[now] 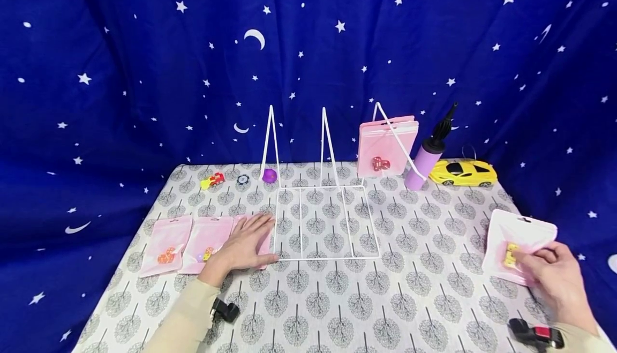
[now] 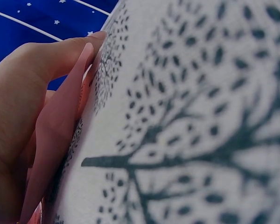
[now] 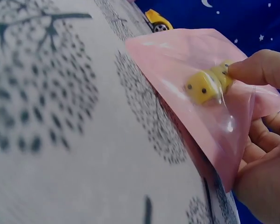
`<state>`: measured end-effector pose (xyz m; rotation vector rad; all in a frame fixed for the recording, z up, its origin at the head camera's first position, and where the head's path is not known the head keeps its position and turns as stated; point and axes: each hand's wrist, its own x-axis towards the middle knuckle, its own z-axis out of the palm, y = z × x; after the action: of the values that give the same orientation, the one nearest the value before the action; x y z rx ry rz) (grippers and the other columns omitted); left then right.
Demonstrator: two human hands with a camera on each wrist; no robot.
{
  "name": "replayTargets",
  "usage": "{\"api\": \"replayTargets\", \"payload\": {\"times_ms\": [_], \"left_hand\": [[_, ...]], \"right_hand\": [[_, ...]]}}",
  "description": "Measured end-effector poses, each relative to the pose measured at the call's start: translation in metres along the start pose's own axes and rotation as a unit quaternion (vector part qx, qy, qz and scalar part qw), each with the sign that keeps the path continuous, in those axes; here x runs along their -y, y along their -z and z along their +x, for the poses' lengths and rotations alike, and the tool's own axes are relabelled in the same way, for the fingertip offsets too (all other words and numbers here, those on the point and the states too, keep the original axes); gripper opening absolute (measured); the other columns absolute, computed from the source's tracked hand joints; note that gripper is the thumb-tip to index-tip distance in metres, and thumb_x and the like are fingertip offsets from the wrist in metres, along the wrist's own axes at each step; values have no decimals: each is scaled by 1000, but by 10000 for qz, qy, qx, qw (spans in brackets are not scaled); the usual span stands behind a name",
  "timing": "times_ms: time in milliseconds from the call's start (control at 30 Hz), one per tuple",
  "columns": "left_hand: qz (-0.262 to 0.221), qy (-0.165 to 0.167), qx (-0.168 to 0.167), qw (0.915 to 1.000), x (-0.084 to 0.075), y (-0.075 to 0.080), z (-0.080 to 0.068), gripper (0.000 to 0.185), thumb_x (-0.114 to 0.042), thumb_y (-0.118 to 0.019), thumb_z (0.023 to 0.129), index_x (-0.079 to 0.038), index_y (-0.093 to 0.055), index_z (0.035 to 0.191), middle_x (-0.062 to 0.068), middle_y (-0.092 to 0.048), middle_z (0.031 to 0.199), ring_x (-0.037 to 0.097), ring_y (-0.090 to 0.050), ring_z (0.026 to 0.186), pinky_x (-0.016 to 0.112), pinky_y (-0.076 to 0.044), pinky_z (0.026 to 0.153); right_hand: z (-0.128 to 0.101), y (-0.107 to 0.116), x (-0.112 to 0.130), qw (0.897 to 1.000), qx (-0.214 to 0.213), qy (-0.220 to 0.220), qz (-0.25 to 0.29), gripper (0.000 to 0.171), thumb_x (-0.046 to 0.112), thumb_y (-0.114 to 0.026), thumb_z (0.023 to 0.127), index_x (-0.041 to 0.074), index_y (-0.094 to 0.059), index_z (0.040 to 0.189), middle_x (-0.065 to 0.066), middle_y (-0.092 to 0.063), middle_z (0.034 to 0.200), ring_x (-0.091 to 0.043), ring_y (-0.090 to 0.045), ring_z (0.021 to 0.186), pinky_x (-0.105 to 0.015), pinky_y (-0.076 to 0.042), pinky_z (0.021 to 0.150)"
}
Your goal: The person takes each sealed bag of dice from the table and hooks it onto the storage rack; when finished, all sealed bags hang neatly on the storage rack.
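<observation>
A: Where is the yellow-dice bag [image 1: 527,243]?

B: At the right side of the worktop [image 1: 405,283], in the right hand [image 1: 559,278]. The thumb presses on its clear front, by the two yellow dice [image 3: 201,88], while the other fingers curl behind it. It is tilted; whether its edge touches the cloth cannot be told.

A: And the left hand [image 1: 245,243]?

B: It lies across the covered bag [image 1: 265,245], just left of the rack [image 1: 328,258]. Its fingers are stretched out, the thumb spread toward the rack. The left wrist view shows that bag's edge bent up beside the thumb.

A: What lies next to it?

B: Two more pink bags, flat in a row: the middle bag [image 1: 212,232], partly behind the wrist, and the outer bag [image 1: 168,238], with orange dice inside.

A: Does the rack carry anything?

B: Pink hung bags [image 1: 381,147] on its right prong, the front one showing red dice [image 1: 380,164]. The purple pump [image 1: 421,166] stands beside them, tilted, with the yellow car [image 1: 464,173] to its right.

A: And at the back left?

B: A red-and-yellow toy [image 1: 213,181], a small dark ring [image 1: 242,179] and a purple ball [image 1: 269,175], before the starry curtain [image 1: 308,37].
</observation>
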<state>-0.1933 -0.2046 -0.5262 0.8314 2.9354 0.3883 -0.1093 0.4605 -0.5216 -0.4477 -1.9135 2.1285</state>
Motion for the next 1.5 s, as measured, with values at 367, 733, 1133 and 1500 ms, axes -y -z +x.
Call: {"api": "replayTargets", "payload": {"times_ms": [367, 733, 1133, 1500], "left_hand": [[-66, -33, -96, 9999, 0, -2, -2, 101, -74, -57, 79, -12, -30, 153, 8, -23, 162, 33, -19, 149, 62, -12, 119], [-34, 5, -37, 10000, -2, 2, -1, 100, -74, -57, 80, -13, -29, 154, 7, -21, 162, 32, -18, 149, 61, -11, 119], [-70, -36, -72, 9999, -3, 3, -2, 99, -72, -58, 80, -12, -30, 153, 7, -22, 162, 33, -19, 149, 62, -11, 119], [-42, -4, -32, 10000, -1, 1, 0, 100, -74, -57, 80, -14, -28, 154, 5, -21, 162, 31, -17, 150, 61, -10, 119]], "right_hand": [[-1, -24, 5, 9876, 760, 654, 1211, 51, -30, -53, 79, 9, -48, 112, 2, -72, 86, -5, -67, 73, -16, -55, 59], [-11, -50, 27, 9878, 816, 363, 1274, 48, -26, -58, 81, 12, -57, 109, 3, -76, 93, -6, -71, 76, -20, -58, 62], [-24, -81, 45, 9889, 1158, 775, 513, 49, -20, -60, 85, 17, -61, 117, 8, -76, 96, -2, -70, 79, -18, -57, 59], [-35, -118, 51, 9781, 1464, 1233, -823, 35, -8, -65, 87, 15, -67, 113, 11, -73, 91, 0, -66, 73, -18, -57, 60]]}}
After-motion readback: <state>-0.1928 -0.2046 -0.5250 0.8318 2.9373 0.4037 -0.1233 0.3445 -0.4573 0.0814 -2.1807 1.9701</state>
